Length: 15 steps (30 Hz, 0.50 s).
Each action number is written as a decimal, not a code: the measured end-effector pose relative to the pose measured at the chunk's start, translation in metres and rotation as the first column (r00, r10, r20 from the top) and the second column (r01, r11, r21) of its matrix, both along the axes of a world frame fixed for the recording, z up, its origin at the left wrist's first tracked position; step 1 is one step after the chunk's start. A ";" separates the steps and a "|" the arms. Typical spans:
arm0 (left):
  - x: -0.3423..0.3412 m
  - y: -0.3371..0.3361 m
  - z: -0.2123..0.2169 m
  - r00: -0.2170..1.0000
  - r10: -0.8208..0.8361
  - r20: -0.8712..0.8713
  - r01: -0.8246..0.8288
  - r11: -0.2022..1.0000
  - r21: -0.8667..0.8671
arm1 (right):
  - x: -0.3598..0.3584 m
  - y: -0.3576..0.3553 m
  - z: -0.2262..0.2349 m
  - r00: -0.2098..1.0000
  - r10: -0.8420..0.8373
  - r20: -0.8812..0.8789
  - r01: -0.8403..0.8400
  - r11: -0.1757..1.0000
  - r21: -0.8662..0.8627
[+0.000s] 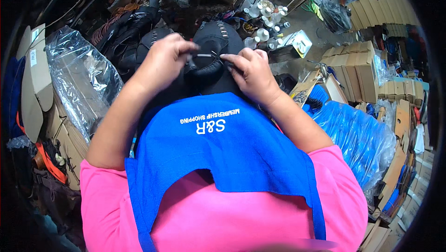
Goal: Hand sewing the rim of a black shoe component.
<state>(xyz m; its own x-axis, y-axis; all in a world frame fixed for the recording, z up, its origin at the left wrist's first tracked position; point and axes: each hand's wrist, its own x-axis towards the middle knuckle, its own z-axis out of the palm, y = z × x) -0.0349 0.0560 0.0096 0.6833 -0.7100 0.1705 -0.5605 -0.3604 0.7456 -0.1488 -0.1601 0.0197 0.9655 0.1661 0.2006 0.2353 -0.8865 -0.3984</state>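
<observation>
A black, rounded piece of soft material [209, 73] lies in front of my lap, with pale stitches along its seam; its kind cannot be made out. Over its left side is my left hand [166, 57], fingers drawn together and smeared by motion. A thin pale strand [204, 55] runs across the black piece from near those fingertips, but what they pinch is hidden. My right hand [253, 72] is closed at the piece's right edge, its thumb and forefinger gripping there. A second black rounded form [157, 34] with similar stitches sits to the left.
Several white bottles [265, 13] stand on the floor ahead, beside a white and yellow can [297, 42]. Cardboard stacks [353, 68] and blue plastic-wrapped goods [353, 131] crowd the right. A clear plastic bag [81, 71] and cardboard pieces [38, 89] lie left.
</observation>
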 end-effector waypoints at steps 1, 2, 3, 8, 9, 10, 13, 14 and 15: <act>-0.008 0.001 0.000 0.998 0.018 0.055 -0.019 0.999 0.026 | -0.003 0.004 -0.001 0.997 0.019 0.078 -0.015 0.998 -0.054; -0.013 0.000 -0.002 0.997 0.049 0.065 -0.050 0.999 0.013 | -0.006 0.006 -0.003 0.998 0.017 0.068 -0.011 0.996 -0.090; -0.016 0.000 -0.006 0.997 0.049 0.064 -0.050 0.999 0.012 | -0.006 0.006 -0.003 0.998 0.018 0.067 -0.011 0.996 -0.091; -0.017 -0.006 -0.004 0.995 0.099 0.021 -0.097 0.994 -0.053 | -0.001 -0.005 -0.002 0.991 -0.025 -0.131 0.036 0.996 0.084; -0.015 -0.008 -0.001 0.981 0.074 -0.180 -0.100 0.984 -0.145 | 0.003 -0.010 -0.003 0.991 -0.025 -0.131 0.036 0.996 0.084; -0.011 -0.009 -0.009 0.988 0.039 -0.151 -0.065 0.983 -0.171 | 0.006 -0.015 -0.004 0.972 -0.009 -0.234 0.068 0.968 0.243; -0.005 -0.011 -0.014 0.997 0.045 -0.064 -0.051 0.995 -0.092 | 0.017 -0.026 -0.001 0.913 0.057 -0.403 0.117 0.911 0.395; -0.004 -0.011 -0.015 0.997 0.047 -0.064 -0.052 0.994 -0.092 | 0.021 -0.029 -0.002 0.909 0.088 -0.408 0.097 0.907 0.410; -0.003 -0.011 -0.017 0.997 0.047 -0.063 -0.051 0.996 -0.078 | 0.024 -0.031 -0.003 0.904 0.116 -0.412 0.078 0.902 0.425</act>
<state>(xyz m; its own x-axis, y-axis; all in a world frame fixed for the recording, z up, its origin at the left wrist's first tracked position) -0.0382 0.0449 -0.0069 0.7278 -0.6612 0.1820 -0.4962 -0.3245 0.8053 -0.1250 -0.1912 0.0167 0.9699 0.1782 -0.1657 -0.0244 -0.6064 -0.7948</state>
